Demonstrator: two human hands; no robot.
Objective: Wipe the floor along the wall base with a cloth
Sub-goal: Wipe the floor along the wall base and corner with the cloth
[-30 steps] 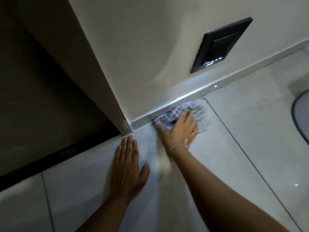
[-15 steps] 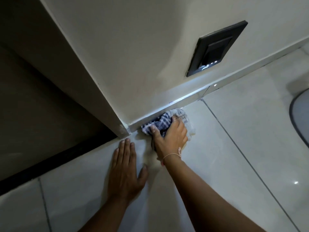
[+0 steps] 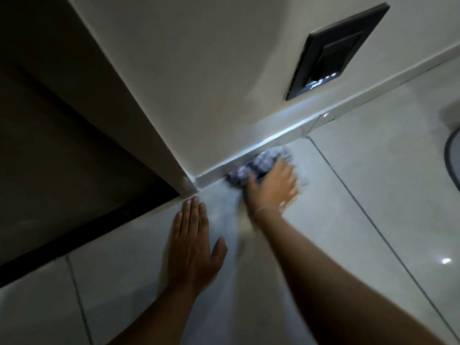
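A blue-and-white checked cloth point(image 3: 258, 164) lies bunched on the pale floor tiles, pressed against the shiny skirting point(image 3: 281, 135) at the wall base. My right hand point(image 3: 272, 186) covers the near part of the cloth and grips it; both are blurred by motion. My left hand point(image 3: 193, 247) rests flat on the floor tile point(image 3: 331, 210) to the left, fingers together and pointing at the wall corner point(image 3: 190, 184). It holds nothing.
A black wall plate with small lights point(image 3: 336, 49) is set low in the cream wall. Left of the corner lies a dark recess with a black floor strip point(image 3: 82, 232). A dark round mat edge point(image 3: 451, 155) shows at the far right.
My right hand and the cloth swept left along the skirting toward the corner, then back to the right. My left hand stayed planted on the floor.
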